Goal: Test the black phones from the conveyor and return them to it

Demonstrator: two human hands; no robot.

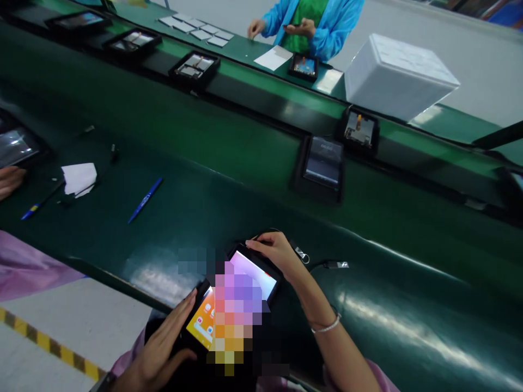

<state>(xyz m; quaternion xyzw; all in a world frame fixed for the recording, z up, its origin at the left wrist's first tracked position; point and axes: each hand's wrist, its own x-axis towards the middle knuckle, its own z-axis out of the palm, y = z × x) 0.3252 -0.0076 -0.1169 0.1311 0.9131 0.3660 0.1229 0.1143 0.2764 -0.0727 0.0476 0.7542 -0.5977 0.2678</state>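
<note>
A tablet [204,318] with a lit, colourful home screen lies at a slant in a black tray at the bench's front edge. Part of its screen is blurred out. My left hand [163,343] lies along its left side, fingers stretched out and touching the edge. At the top edge, my right hand [275,253] has thumb and fingertips pinched together; what is between them is hidden. A thin black cable runs behind that hand. Right of it lie a metal ring tag [303,255] and a cable plug [337,265].
Beyond are a dark-screened tablet [324,160] in a tray, opened units [195,66] along the belt, and a white box [402,76]. A blue pen [145,200] and white paper [79,178] lie left. A co-worker's hand [10,181] is far left; another person [310,24] works opposite.
</note>
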